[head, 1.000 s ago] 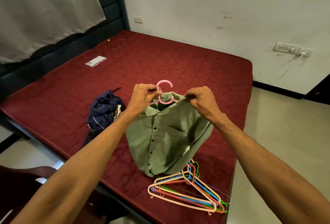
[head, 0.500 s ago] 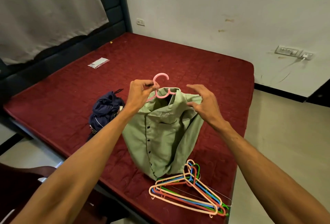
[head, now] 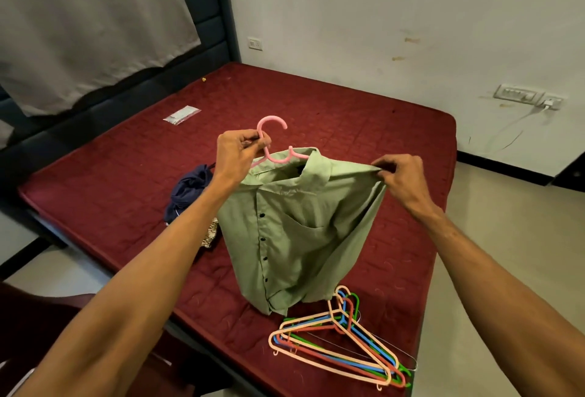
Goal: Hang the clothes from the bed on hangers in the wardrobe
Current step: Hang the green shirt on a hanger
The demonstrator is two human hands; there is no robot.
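Left hand on pink hanger, right hand on shirt

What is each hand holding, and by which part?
Left hand pinches the pink hanger at its neck, below the hook; right hand pinches the green shirt at its shoulder.

The right hand is moving out to the side and is now pinching the green shirt at its shoulder, pulling it wider over the pink hanger.
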